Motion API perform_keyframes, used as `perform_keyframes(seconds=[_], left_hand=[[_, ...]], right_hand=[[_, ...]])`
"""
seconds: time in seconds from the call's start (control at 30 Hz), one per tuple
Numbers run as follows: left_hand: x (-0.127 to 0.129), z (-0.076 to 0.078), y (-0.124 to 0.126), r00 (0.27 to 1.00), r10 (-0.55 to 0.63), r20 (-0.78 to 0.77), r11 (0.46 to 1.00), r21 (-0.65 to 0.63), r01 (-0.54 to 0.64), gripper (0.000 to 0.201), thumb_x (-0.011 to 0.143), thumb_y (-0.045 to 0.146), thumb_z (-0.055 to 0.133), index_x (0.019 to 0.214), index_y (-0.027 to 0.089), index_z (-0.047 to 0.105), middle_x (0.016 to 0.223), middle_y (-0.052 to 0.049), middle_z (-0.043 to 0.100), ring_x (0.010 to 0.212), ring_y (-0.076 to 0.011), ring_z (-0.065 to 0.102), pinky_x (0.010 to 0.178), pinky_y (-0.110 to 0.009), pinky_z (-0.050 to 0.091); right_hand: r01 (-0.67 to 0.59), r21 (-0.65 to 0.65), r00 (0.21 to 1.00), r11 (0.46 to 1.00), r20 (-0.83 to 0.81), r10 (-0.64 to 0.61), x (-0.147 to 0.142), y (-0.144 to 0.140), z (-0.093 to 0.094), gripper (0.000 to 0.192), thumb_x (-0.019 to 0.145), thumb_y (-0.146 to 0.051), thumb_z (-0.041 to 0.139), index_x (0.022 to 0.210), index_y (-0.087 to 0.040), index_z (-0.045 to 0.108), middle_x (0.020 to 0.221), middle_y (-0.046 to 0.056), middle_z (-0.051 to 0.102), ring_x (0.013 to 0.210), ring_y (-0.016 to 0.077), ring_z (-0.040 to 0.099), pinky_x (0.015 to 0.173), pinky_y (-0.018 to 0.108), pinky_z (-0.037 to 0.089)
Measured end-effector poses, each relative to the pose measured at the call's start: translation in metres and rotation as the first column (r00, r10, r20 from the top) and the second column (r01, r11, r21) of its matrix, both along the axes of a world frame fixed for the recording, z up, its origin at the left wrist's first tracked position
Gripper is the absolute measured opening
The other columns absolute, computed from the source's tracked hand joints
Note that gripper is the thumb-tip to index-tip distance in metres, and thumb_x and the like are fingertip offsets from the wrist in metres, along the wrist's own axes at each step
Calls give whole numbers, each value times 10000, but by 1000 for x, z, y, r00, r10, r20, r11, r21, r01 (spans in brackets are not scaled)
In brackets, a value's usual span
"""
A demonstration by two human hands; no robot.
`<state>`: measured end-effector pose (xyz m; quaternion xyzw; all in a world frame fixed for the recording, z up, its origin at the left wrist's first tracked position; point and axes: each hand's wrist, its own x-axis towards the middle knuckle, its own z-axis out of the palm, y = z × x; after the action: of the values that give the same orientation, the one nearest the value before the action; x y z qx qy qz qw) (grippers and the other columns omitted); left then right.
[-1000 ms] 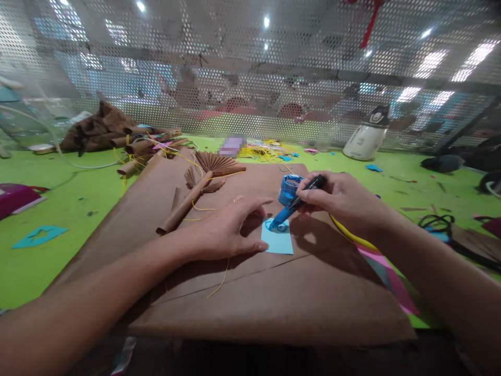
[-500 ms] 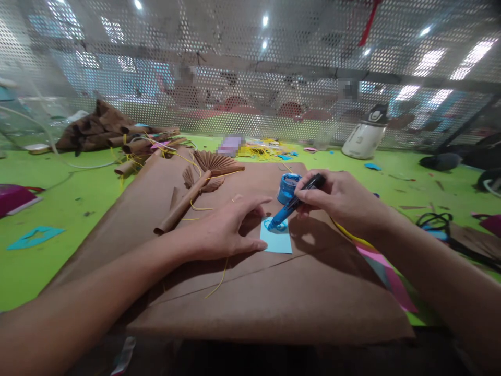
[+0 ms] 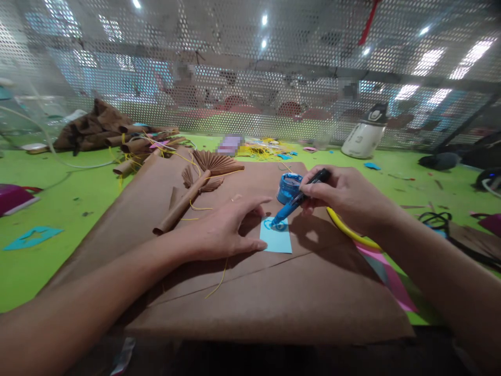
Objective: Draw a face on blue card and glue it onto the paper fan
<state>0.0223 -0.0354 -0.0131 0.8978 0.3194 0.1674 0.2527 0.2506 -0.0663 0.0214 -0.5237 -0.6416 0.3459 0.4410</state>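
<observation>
Pinching a pen-like tool point(image 3: 291, 207) between thumb and forefinger, the right hand point(image 3: 346, 196) slants its blue end down to a small card point(image 3: 277, 243). The left hand point(image 3: 225, 227) has thumb and forefinger spread in a wide arch at the left side of this card; the thumb tip seems to touch the edge, and whether the forefinger also presses it, I cannot tell. Card lies flat on a large brown sheet point(image 3: 250, 303), in front of a blue jar point(image 3: 288, 189), and the sheet covers the middle of the green worktop point(image 3: 47, 193).

As I judge, the tool is light and stiff, and its lower part may be wet and slippery, so the dark upper part is the better place to take hold. The card is probably very light and easily bent or shifted; it should be held by its plain edges, because the blue marks might smear.

In look, the card is pale blue, nearly rectangular, with darker blue curved lines near its far edge. The tool is black above and bright blue below, similar to the jar's colour.
</observation>
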Motion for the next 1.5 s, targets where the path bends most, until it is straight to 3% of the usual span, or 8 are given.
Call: perform_keyframes(seconds=[0.1,0.27,0.47,0.83,0.93,1.2,1.33,1.5], left_hand=[[-1,-1,0,1000,-2,-12,1000,2,2,720,759,383,704,1391,266,380,1304,-64,529,1195,-264,477,1006,-415,392],[-3,0,0,1000,3,-10,999,-49,-4,734,753,353,707,1401,297,365,1286,-53,534,1188,-259,478,1025,-432,379],[-3,-1,-1,999,10,31,998,-65,-8,752,734,356,721,1395,284,370,1298,-54,533,1207,-264,468,1036,-444,377],[-4,-2,0,1000,-5,-7,1000,-5,5,754,738,378,704,1402,258,369,1306,-93,532,1206,-295,475,1003,-469,396],[-4,-4,1,1000,-6,8,1000,1,6,752,735,384,707,1399,277,371,1319,-83,521,1204,-292,474,1010,-475,389],[-4,-4,1,999,-16,35,999,-30,17,740,740,361,713,1394,294,374,1276,-67,543,1185,-269,480,1022,-458,378],[-4,-4,1,1000,-11,2,999,-32,11,764,743,373,707,1413,307,345,1251,-65,540,1162,-266,488,1007,-453,387],[-3,-1,1,1000,-7,-26,1000,-18,7,731,767,410,688,1408,291,355,1260,-67,534,1162,-262,481,1000,-437,391]], right_hand=[[53,1,986,999,-159,-52,2,3,1,76,730,-213,630,680,-176,587,607,12,605,534,144,586,546,297,504],[271,76,891,959,-396,-221,18,11,9,74,738,-188,605,696,-224,556,547,-20,541,481,135,515,503,300,461],[408,123,855,904,-398,-332,31,27,6,53,692,-202,606,694,-212,554,524,-42,519,448,116,481,465,276,437],[236,-27,970,971,-51,-237,10,39,-9,154,687,-240,664,638,-168,537,484,-42,520,388,68,436,386,198,350],[254,6,965,967,-76,-253,15,36,-6,162,679,-248,681,633,-170,546,499,-31,533,408,77,450,398,208,368],[408,105,849,907,-408,-335,30,19,13,85,729,-222,642,678,-194,580,520,-20,537,440,110,494,437,263,443],[264,87,886,961,-417,-206,21,7,16,92,746,-205,630,676,-202,571,499,-16,528,441,118,487,427,266,414],[14,-13,971,1000,-237,-17,7,3,3,103,752,-211,627,675,-185,566,488,-26,549,414,103,491,449,251,391]])
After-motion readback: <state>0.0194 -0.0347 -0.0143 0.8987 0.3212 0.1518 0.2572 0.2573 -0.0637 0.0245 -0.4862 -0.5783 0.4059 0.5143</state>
